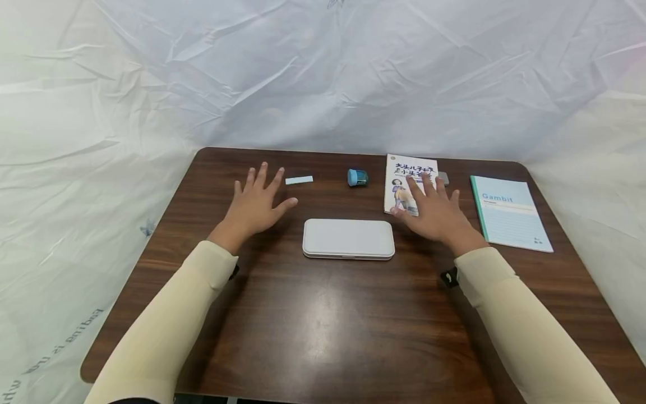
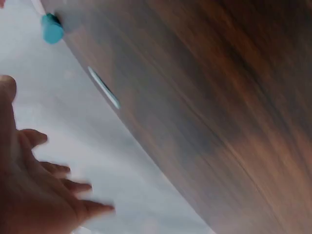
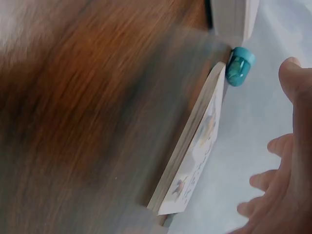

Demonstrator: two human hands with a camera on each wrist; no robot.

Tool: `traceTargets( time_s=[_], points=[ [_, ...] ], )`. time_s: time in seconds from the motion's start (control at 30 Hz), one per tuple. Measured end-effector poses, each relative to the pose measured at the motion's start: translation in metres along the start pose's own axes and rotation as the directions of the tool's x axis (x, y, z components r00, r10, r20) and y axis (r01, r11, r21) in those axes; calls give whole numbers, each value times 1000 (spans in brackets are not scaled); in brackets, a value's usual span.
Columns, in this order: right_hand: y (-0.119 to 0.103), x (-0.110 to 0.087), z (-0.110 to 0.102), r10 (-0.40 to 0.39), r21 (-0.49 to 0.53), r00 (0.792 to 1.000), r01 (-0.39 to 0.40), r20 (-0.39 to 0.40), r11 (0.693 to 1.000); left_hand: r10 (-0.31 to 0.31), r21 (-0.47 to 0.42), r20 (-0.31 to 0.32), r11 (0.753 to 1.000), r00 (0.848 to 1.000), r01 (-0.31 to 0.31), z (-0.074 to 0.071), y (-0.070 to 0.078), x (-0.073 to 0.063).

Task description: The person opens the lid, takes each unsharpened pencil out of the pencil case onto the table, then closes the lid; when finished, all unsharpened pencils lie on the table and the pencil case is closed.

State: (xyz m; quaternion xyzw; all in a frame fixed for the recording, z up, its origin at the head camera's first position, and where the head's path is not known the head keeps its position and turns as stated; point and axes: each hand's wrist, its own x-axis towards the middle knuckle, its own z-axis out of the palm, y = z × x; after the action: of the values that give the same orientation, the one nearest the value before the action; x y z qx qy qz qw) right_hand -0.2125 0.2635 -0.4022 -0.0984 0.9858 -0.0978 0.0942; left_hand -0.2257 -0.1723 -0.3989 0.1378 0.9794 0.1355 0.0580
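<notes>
My left hand point(image 1: 254, 205) hovers over the left part of the table, fingers spread and palm down, holding nothing. Just right of its fingertips lies a thin pale blue strip point(image 1: 299, 180), also visible in the left wrist view. Likewise spread and holding nothing, my right hand point(image 1: 435, 216) overlaps the lower right of a white picture-cover book point(image 1: 398, 188). Between the hands sits a closed white case point(image 1: 348, 239) with rounded corners. Behind it a small blue-capped container point(image 1: 357, 178) with a see-through body lies on its side.
A light blue notebook point(image 1: 512, 213) marked Gambit, with a green spine, lies at the right. A small grey block point(image 1: 443, 178) peeks out beside the book, partly covered. The dark wooden table point(image 1: 313, 314) meets white sheeting point(image 1: 323, 84) at its back and sides.
</notes>
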Motion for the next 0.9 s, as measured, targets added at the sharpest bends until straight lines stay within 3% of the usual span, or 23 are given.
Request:
traceTargets(
  time_s=[0.07,0.17,0.27,0.43,0.67,0.9],
  points=[
    [-4,-5,-1,-50,48,999,50,9,998,83,-75,13,994,996,-82,2,6,-5],
    [-12,-14,-1,-123,157,992,116,32,981,209,-196,53,961,976,-195,4,18,-15],
    [-20,-23,-1,-140,276,987,113,81,955,281,-301,117,924,952,-236,8,31,-23],
    [-26,-35,6,-171,376,978,116,118,919,309,-371,195,902,931,-222,18,46,-29],
    [-29,-39,23,-233,326,967,189,103,926,356,-331,206,902,911,-278,33,47,-29],
    [-31,-42,29,-237,298,965,194,113,935,351,-255,197,920,915,-298,37,50,-27]
  ],
)
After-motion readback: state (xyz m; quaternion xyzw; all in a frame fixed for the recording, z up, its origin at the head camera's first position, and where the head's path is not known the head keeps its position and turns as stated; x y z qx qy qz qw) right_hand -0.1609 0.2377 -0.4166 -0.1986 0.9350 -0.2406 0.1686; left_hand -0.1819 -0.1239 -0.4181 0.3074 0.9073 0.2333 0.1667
